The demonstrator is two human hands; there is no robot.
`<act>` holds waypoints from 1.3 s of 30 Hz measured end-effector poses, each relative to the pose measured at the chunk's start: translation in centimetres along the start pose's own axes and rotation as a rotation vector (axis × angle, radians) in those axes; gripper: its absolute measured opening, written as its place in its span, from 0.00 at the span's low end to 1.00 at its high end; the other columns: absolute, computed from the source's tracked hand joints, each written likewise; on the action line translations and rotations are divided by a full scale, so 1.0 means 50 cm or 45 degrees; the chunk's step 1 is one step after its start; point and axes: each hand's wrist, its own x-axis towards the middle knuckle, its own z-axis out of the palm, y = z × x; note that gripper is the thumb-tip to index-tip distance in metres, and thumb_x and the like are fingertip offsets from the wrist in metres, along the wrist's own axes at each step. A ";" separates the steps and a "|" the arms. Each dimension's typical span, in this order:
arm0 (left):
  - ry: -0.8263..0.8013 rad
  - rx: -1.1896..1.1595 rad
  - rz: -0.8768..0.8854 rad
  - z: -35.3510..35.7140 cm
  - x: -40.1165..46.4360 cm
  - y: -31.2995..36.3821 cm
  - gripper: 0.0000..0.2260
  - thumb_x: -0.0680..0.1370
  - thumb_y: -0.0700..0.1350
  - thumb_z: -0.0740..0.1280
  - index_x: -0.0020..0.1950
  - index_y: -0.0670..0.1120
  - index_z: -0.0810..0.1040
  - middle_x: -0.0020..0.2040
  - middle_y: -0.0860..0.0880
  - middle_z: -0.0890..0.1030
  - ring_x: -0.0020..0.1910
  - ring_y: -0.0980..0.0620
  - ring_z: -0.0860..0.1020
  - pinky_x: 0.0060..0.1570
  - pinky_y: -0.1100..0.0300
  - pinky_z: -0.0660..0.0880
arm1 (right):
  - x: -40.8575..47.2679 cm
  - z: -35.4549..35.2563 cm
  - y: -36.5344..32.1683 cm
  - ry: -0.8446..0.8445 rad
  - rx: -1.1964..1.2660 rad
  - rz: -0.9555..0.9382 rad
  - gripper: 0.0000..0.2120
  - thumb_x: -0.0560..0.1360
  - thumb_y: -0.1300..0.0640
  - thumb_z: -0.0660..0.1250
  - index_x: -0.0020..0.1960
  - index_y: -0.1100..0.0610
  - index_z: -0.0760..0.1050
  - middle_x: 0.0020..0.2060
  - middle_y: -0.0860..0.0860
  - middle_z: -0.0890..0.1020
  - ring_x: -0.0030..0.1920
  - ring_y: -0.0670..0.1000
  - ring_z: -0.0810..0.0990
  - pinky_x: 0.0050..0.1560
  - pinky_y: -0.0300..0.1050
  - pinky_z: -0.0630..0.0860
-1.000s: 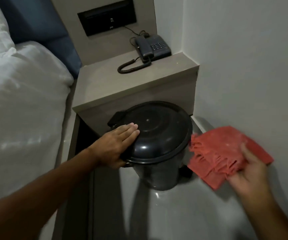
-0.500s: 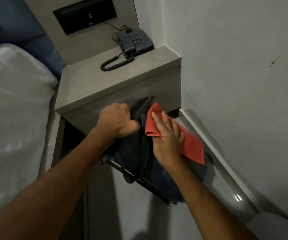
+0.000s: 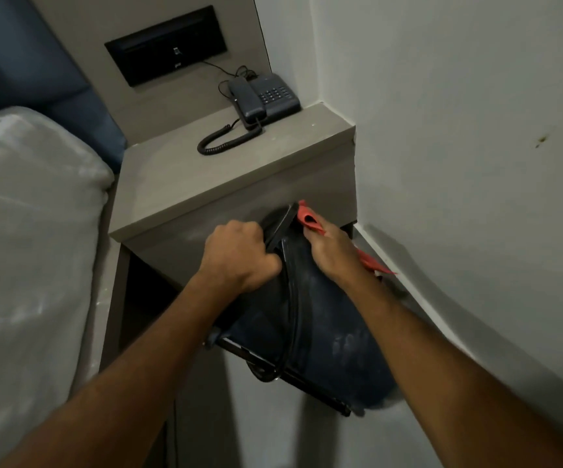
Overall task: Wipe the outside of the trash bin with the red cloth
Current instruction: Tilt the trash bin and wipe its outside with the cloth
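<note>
Two hands are used: tilted dark plastic trash bin [image 3: 317, 329], probably light and slippery, is gripped at its rim by the clenched left hand [image 3: 239, 255], while the soft red cloth [image 3: 310, 221] is pressed on by the right hand [image 3: 335, 253].

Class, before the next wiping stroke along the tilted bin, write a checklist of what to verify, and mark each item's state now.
1. Left hand grips the bin at its top: ok.
2. Right hand presses the cloth on the bin's side: ok.
3. Bin tilted so its side is exposed: ok.
4. Dusty smears on the side wiped away: not ok.
5. Lid shut: cannot tell.
6. Phone clear of the work: ok.
</note>
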 end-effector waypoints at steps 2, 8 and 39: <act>0.017 0.011 -0.066 0.001 -0.011 0.006 0.13 0.62 0.56 0.61 0.27 0.48 0.63 0.26 0.50 0.67 0.26 0.45 0.70 0.33 0.56 0.70 | -0.027 0.004 0.007 0.013 -0.075 -0.147 0.23 0.80 0.49 0.59 0.74 0.44 0.68 0.69 0.53 0.78 0.67 0.56 0.75 0.70 0.60 0.70; -0.014 -0.018 -0.109 -0.005 -0.003 0.021 0.14 0.66 0.54 0.65 0.28 0.48 0.65 0.27 0.49 0.68 0.27 0.46 0.71 0.33 0.55 0.72 | -0.247 0.021 0.164 0.148 -0.879 -0.936 0.36 0.68 0.51 0.61 0.76 0.38 0.59 0.82 0.43 0.50 0.80 0.60 0.52 0.73 0.70 0.52; 0.020 0.117 0.185 -0.005 -0.044 -0.033 0.12 0.73 0.50 0.65 0.43 0.40 0.73 0.27 0.50 0.68 0.24 0.48 0.67 0.28 0.58 0.64 | -0.282 0.074 0.100 0.411 -0.771 -0.379 0.32 0.75 0.46 0.60 0.78 0.44 0.59 0.77 0.53 0.67 0.76 0.64 0.64 0.70 0.70 0.59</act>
